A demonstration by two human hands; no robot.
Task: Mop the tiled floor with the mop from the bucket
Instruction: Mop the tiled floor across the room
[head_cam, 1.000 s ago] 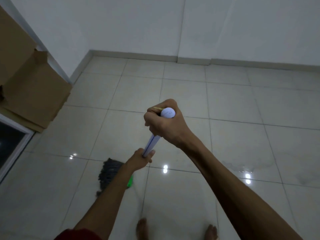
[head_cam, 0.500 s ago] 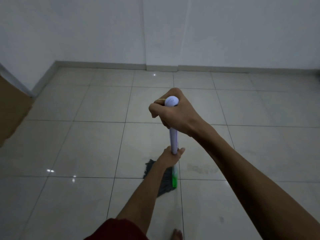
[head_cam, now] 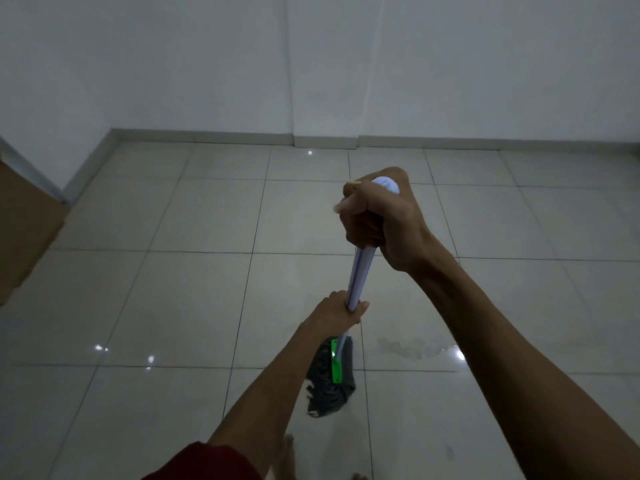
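Note:
Both hands hold a mop with a pale lilac handle [head_cam: 361, 275]. My right hand [head_cam: 379, 220] grips the rounded top end of the handle. Lower down, my left hand [head_cam: 341, 315] grips the shaft. The dark grey mop head [head_cam: 329, 382], with a bright green clamp [head_cam: 335, 361], lies on the glossy beige tiled floor [head_cam: 194, 306] just in front of my bare feet. A wet patch [head_cam: 412, 349] shines on the tile to the right of the mop head. No bucket is in view.
A white wall with a grey skirting [head_cam: 242, 138] closes the far side. Brown cardboard [head_cam: 24, 233] leans at the left edge. My bare foot [head_cam: 285, 455] stands right behind the mop head. Open tiles stretch ahead and to both sides.
The mop head has swept from left to right across the tiles and come nearer to my feet. The view has turned right, so the cardboard has slid to the left edge.

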